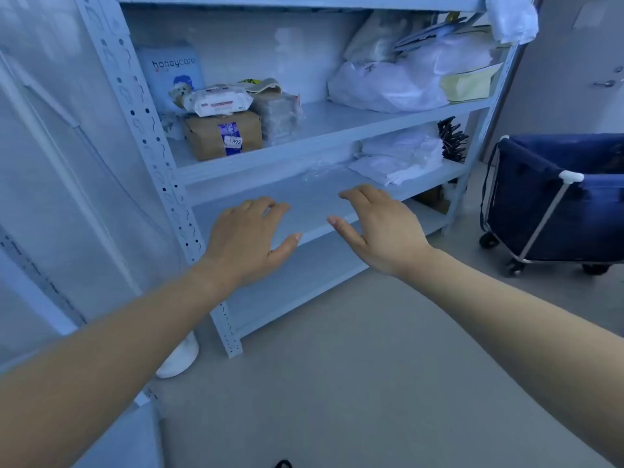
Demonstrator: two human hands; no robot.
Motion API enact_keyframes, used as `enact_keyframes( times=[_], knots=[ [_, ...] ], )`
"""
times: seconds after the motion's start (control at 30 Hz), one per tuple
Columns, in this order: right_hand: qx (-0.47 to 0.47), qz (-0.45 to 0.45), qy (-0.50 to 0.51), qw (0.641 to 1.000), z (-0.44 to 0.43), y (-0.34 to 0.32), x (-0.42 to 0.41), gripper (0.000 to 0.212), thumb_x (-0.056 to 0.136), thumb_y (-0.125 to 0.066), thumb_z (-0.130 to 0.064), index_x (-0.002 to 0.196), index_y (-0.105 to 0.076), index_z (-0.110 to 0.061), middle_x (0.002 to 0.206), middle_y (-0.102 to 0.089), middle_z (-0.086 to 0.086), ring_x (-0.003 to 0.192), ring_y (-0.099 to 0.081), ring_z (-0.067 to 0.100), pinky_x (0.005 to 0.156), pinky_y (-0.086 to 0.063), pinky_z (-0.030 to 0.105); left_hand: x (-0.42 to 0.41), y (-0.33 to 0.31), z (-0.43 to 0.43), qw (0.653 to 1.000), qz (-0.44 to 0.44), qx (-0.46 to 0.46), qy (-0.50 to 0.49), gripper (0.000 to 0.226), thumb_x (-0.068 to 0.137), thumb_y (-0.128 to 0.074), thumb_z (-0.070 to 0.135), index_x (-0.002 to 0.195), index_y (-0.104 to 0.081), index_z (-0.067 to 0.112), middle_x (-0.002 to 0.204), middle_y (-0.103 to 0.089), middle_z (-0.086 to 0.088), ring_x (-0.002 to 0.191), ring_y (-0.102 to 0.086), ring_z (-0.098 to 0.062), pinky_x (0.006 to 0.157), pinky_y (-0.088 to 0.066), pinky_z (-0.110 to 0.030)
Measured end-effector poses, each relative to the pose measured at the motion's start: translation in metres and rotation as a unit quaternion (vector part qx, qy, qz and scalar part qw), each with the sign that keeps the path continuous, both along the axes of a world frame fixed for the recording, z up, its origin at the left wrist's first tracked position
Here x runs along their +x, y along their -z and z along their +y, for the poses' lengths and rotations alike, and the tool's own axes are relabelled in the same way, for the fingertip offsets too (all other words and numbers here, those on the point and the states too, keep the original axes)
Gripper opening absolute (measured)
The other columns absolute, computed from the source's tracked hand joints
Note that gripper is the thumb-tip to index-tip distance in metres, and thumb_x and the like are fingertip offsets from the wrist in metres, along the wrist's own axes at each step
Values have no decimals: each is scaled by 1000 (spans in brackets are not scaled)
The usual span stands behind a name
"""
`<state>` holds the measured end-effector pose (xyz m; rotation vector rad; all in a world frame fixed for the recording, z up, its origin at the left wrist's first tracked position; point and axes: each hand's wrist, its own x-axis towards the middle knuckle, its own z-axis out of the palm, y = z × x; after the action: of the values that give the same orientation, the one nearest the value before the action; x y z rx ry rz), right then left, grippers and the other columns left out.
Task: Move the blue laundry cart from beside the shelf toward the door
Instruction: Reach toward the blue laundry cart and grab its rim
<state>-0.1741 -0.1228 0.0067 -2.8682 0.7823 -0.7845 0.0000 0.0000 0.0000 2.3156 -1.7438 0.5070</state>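
— Blue laundry cart point(553, 204): where is it standing?

— On the floor point(354, 366) just beside the right end of the metal shelf point(324, 130), on black castors, with a metal frame and white corner caps. Its right side is cut off by the edge of the view.

— Is anyone touching it?

— No. Both hands are well apart from it, held out in front of the shelf's lower boards. The left hand point(246, 238) is palm down with fingers spread loosely and thumb out; it holds nothing. The right hand point(378, 228) is the nearer of the two to the cart, also palm down with fingers apart, and holds nothing.

— What sits on the shelf?

— On the middle board, toward the left post, a brown paper parcel point(223, 135) with a sticker reading 1892, a pack of wipes point(219, 101) on top of it, and a pale blue honeycare pack point(172, 72) behind. Toward the cart end, white plastic bags point(388, 84). One board lower, folded white cloth point(398, 160).

— And the door?

— Behind the cart, a grey door point(574, 62) with a lever handle point(606, 83).
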Motion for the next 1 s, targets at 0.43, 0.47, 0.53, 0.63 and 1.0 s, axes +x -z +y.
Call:
enact_keyframes(
  times=[0.43,0.47,0.53,0.63,1.0],
  knots=[
    [51,55,49,996,-83,47,21,45,94,-42,-45,122,-55,-11,116,-60,5,104,-56,26,83,-44,39,33,46,-110,994,67,-21,81,67,82,-21,59,121,-56,17,117,-62,-6,102,-59,-32,77,-47,-39],
    [57,64,57,995,-92,48,25,46,94,-42,-45,122,-55,-12,117,-60,5,105,-55,26,85,-44,40,38,48,-119,994,72,-16,82,68,82,-21,59,120,-56,16,117,-63,-7,102,-60,-32,77,-47,-40],
    [67,68,69,993,-109,51,36,46,94,-41,-46,122,-55,-12,119,-59,3,107,-55,25,87,-43,40,49,51,-138,993,83,-4,84,68,82,-20,59,120,-57,16,116,-64,-6,101,-60,-32,78,-48,-40],
    [82,62,84,991,-134,56,55,45,94,-41,-46,122,-55,-13,119,-59,1,107,-55,23,86,-43,39,69,56,-164,991,87,9,98,69,81,-20,58,120,-58,16,114,-65,-6,100,-61,-31,76,-47,-38],
    [124,60,122,983,-205,78,102,47,95,-38,-48,125,-53,-15,120,-59,1,108,-55,22,88,-44,38,120,72,-265,984,92,43,149,64,82,-23,55,114,-61,14,113,-63,-6,98,-61,-31,74,-47,-39]
  ],
)
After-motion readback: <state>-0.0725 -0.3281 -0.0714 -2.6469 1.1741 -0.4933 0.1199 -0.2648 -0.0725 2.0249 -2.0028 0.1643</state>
